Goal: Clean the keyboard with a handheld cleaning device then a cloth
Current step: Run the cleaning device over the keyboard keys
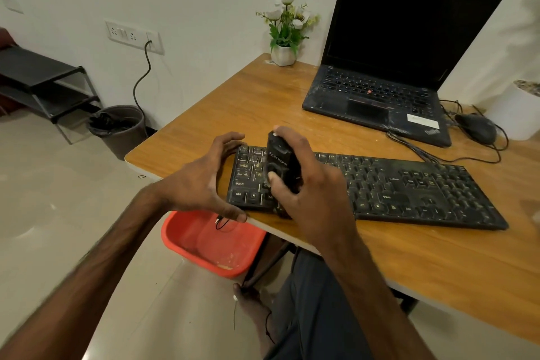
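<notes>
Head view: you look down on a wooden bench (263, 102), with both your bare hands at its near left corner.
Keyboard (409, 187): black and flecked with pale dust. It lies flat along the near edge of the bench, its left end close to the bench corner.
Left hand (201, 181): your fingers (230, 137) curl round the left end of the keyboard. The fingertips are at its far corner and the thumb at its near edge, with a gap between palm and keys.
Right hand (306, 193): it grips the handheld cleaning device, fingers wrapped behind it and thumb pressed on the round part of its face.
Handheld cleaning device (282, 158): black, held nearly upright over the left part of the keyboard. Your hand hides its lower end, so you cannot tell whether it touches the keys.
Laptop (394, 67): open with a dark screen, on the far side of the bench beyond the keyboard.
Mouse (477, 127): black, just right of the laptop, its cable looping on the bench.
Flower pot (285, 38): small and white with white flowers, at the far corner by the wall, left of the laptop.
Red tub (210, 242): on the floor under the near edge of the bench, below your left hand.
Bin (119, 128): dark, lined with a black bag, on the floor by the wall.
Wall socket (133, 36): above the bin, with a black cable plugged in.
</notes>
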